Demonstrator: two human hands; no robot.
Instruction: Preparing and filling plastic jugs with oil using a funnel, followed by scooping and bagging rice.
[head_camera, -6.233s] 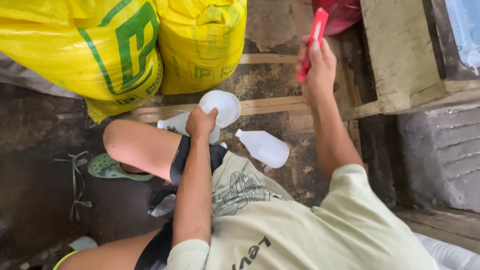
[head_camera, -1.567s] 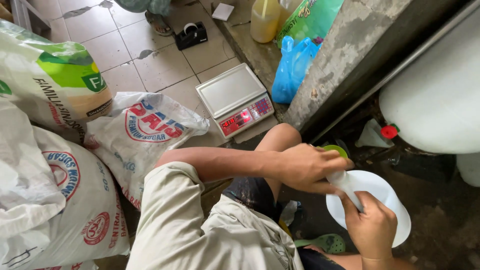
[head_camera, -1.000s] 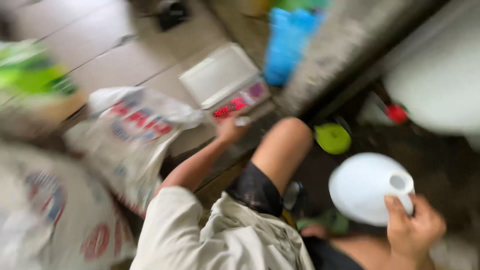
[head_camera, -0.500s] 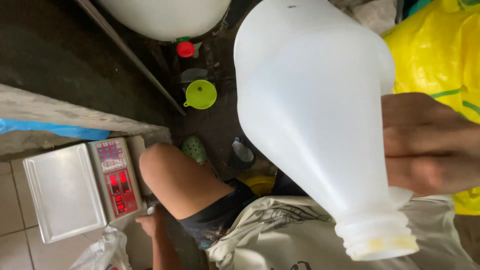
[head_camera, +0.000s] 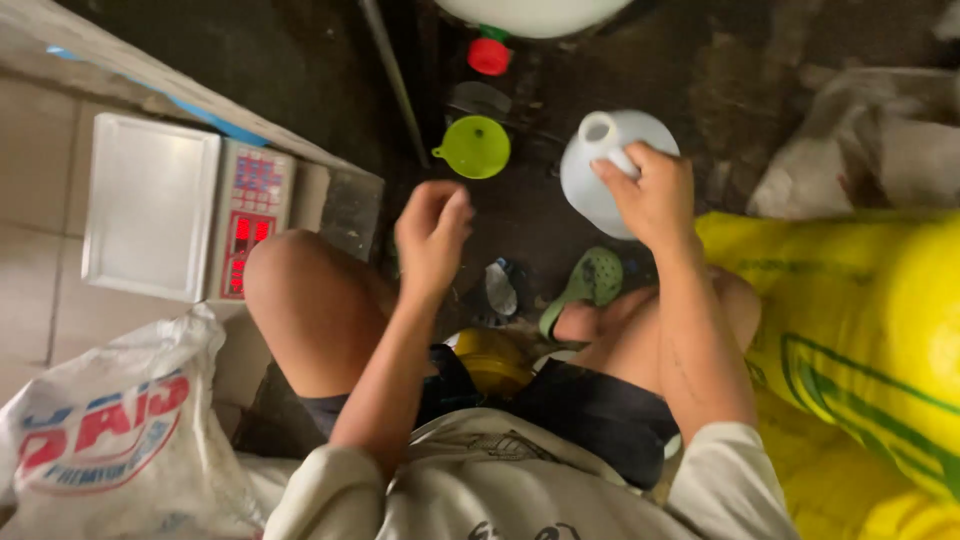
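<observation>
Closest in, the person crouches with bare knees apart, a pale printed shirt and dark shorts filling the bottom of the view. At about eight o'clock a white woven sack with red and blue lettering (head_camera: 110, 440) slumps on the tiled floor, and at four o'clock a bright yellow woven sack with green print (head_camera: 860, 340) presses against the right arm.

The left hand (head_camera: 432, 232) hangs in the air just above the left knee, fingers loosely curled and released, grasping nothing. Below it, between the feet, a green perforated clog (head_camera: 590, 285) rests on the dark wet floor.

The right hand (head_camera: 652, 195), at about one o'clock, has its grip clenched on the neck of a white translucent plastic jug (head_camera: 600, 165), which stands with its open mouth up, on or just above the dark floor; I cannot tell which.

Just beside the jug, toward eleven o'clock, a lime green plastic funnel (head_camera: 475, 147) lies on the floor. At nine o'clock a white digital weighing scale with a red display (head_camera: 150, 205) sits on the tiles. Farthest off, at twelve o'clock, a small red cap (head_camera: 489, 56) sits under a large white container (head_camera: 530, 10).
</observation>
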